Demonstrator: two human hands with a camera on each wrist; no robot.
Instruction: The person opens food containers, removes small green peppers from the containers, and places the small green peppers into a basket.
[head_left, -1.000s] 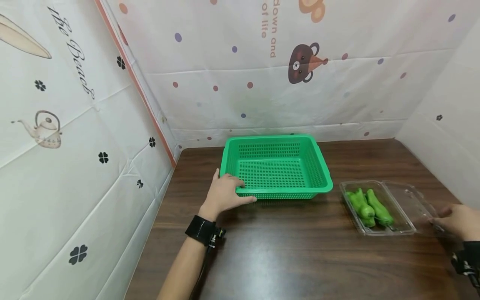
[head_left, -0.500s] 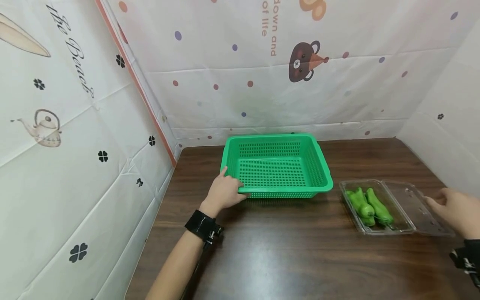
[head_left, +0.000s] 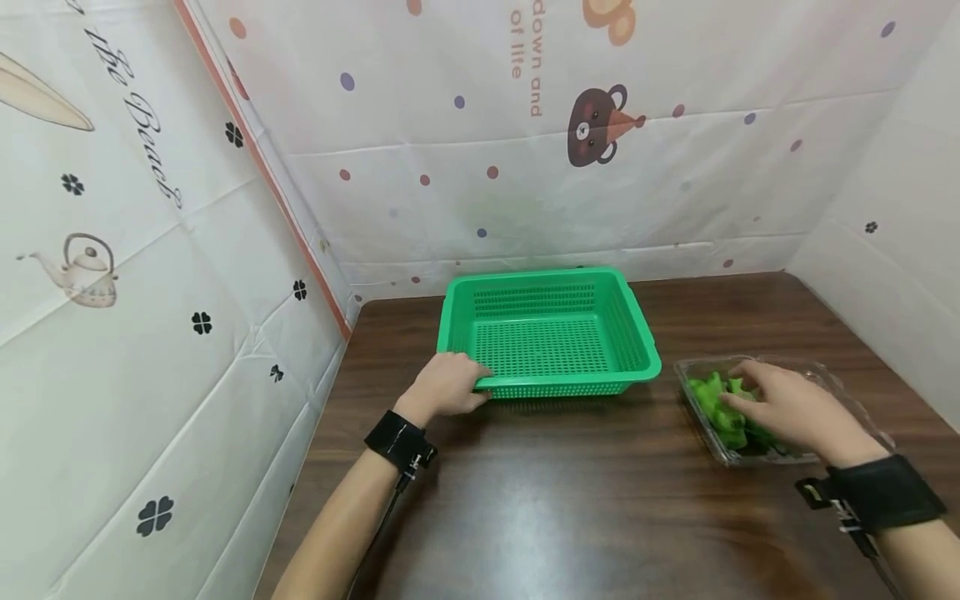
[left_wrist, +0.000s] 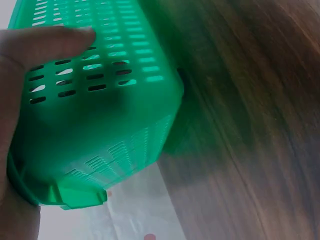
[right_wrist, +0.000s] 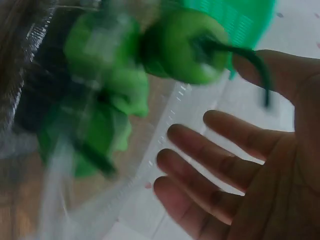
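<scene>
- My left hand (head_left: 447,386) grips the near-left corner of the green basket (head_left: 551,337), centre of the head view; in the left wrist view my fingers (left_wrist: 47,42) curl over its slotted wall (left_wrist: 100,100).
- Basket sits flat on the dark wood worktop (head_left: 570,500).
- My right hand (head_left: 795,408) is over the clear plastic tray (head_left: 693,392), lower right of the head view, fingers spread and relaxed, gripping nothing.
- Green peppers (head_left: 716,408) lie in that tray, directly under and just left of my right hand's fingertips.
- Right wrist view: peppers (right_wrist: 185,47) sit upper left, my open fingers (right_wrist: 215,145) lower right, just beside them; whether they touch, I cannot tell, the view is blurred.
- Tray is right of the basket, apart from it.
</scene>
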